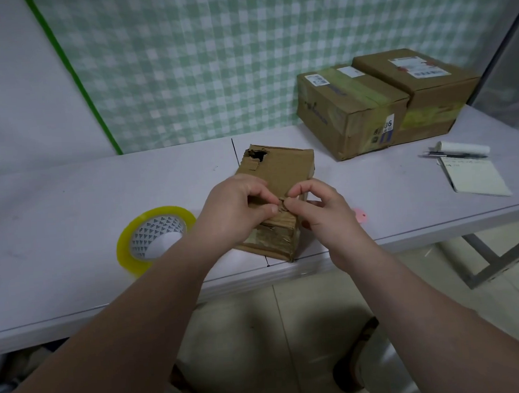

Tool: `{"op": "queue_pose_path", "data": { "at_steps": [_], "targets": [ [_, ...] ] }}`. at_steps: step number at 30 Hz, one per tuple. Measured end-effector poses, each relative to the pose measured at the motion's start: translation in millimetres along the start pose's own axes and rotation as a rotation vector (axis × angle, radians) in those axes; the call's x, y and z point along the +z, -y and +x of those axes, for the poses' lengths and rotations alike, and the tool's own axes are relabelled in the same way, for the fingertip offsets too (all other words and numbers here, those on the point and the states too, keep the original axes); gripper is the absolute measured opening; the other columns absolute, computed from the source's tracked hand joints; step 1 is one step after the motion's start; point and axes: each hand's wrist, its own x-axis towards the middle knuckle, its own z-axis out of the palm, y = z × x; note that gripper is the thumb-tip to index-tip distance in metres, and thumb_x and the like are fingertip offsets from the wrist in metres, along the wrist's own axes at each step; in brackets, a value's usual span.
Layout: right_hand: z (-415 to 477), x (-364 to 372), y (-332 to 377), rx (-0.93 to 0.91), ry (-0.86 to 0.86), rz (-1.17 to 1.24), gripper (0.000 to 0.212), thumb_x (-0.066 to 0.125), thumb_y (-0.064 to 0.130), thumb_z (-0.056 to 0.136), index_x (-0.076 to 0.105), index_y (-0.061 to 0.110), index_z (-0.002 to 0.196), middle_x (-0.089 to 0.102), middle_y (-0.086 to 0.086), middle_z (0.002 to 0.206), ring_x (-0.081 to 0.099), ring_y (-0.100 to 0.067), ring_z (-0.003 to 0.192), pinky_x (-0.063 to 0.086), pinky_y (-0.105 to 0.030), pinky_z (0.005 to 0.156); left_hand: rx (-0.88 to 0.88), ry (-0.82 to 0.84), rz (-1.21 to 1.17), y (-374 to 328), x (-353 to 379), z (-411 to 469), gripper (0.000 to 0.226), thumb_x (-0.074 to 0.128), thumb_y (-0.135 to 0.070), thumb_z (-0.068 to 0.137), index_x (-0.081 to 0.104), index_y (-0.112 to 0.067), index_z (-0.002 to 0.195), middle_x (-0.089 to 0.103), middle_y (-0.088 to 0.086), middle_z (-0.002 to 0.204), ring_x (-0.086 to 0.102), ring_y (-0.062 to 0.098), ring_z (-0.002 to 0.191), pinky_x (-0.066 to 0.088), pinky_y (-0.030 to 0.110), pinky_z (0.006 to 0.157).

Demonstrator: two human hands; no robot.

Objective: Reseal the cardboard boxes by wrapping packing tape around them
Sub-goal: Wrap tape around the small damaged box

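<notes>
A small worn cardboard box (284, 171) lies near the table's front edge, torn open at its far left corner. My left hand (234, 210) and my right hand (320, 210) meet over the box's near top edge, each pinching the torn cardboard flap there with thumb and forefinger. A roll of yellowish clear packing tape (150, 237) lies flat on the table just left of my left wrist, untouched.
Two larger taped cardboard boxes (353, 110) (422, 86) stand side by side at the back right. A notepad (475, 178), a pen (452, 154) and a white paper roll (463, 148) lie at the right. The white table (68, 209) backs onto a checked cloth wall.
</notes>
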Motion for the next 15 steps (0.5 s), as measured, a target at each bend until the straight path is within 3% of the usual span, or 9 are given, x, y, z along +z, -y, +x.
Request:
{"op": "queue_pose_path", "data": {
  "at_steps": [4,8,15],
  "targets": [
    [-2,-1,-4,-0.035,0.020,0.011,0.019,0.070,0.017,0.083,0.065,0.029,0.070,0.056,-0.018,0.114,0.054,-0.013,0.080,0.040,-0.022,0.067,0.013,-0.010,0.010,2,0,0,0.006,0.072,-0.019,0.081,0.075,-0.023,0.085,0.061,-0.006,0.112,0.053,0.003,0.102,0.037,0.011,0.087],
    [-2,1,-5,-0.025,0.022,0.009,0.005,0.070,0.031,0.070,0.066,0.031,0.073,0.055,-0.014,0.117,0.055,-0.013,0.085,0.040,-0.022,0.068,-0.015,0.072,-0.051,7,-11,0,0.015,0.067,-0.011,0.085,0.075,-0.023,0.091,0.062,-0.011,0.112,0.056,-0.002,0.098,0.039,0.004,0.082],
    [1,4,-7,-0.028,0.003,-0.003,0.015,0.073,0.035,0.062,0.066,0.028,0.073,0.055,-0.018,0.116,0.056,-0.021,0.084,0.042,-0.030,0.071,-0.034,-0.013,-0.062,6,-6,1,0.014,0.075,-0.011,0.077,0.071,-0.024,0.074,0.062,-0.013,0.097,0.055,-0.007,0.087,0.038,-0.001,0.076]
  ]
}}
